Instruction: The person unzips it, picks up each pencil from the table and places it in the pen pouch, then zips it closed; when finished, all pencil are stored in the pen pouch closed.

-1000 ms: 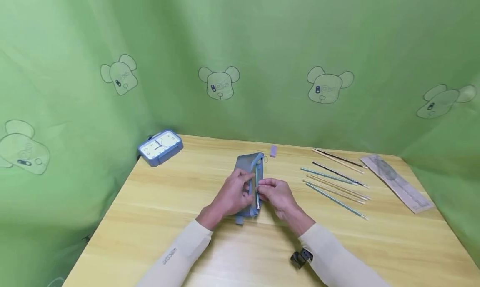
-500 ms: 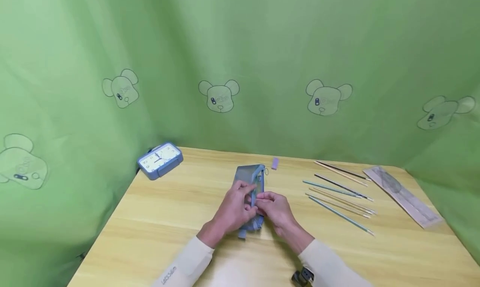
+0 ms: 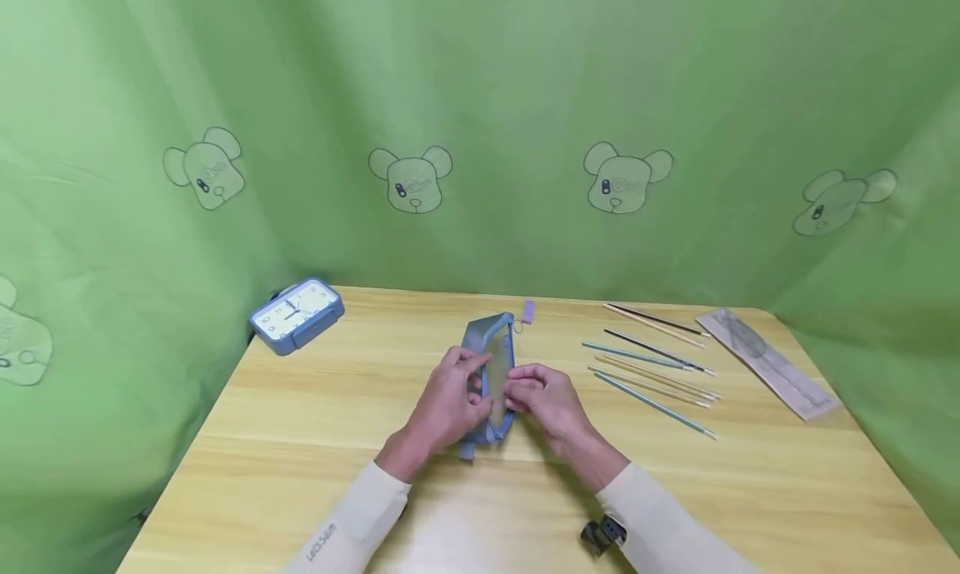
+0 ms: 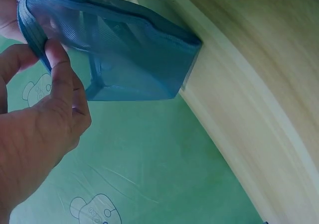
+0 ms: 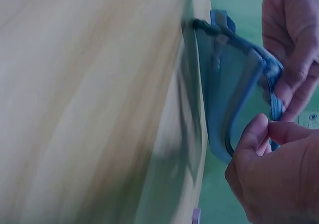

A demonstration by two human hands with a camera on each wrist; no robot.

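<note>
A blue mesh pencil case (image 3: 474, 337) stands on the table between my hands, its zipped top spread apart so the inside shows. My left hand (image 3: 444, 401) pinches the left edge of the opening between thumb and fingers. On the opposite edge, the thumb and fingertips of my right hand (image 3: 547, 401) pinch the rim. The left wrist view shows the see-through mesh side of the pencil case (image 4: 142, 59), with the left hand (image 4: 47, 119) at its zipper band. In the right wrist view, the fingertips of the right hand (image 5: 279, 169) meet close to the left hand's fingers.
Several pencils (image 3: 652, 356) in blue, black and wood colours lie to the right. Beyond them is a long flat pinkish packet (image 3: 768, 362). A purple eraser (image 3: 528, 311) lies behind the pencil case, and a blue clock (image 3: 296, 314) stands at the back left.
The pencil case's opening has spread wider between my hands. A thin blue strip with a silvery end seen at the opening earlier no longer shows. The head view has shifted slightly.
</note>
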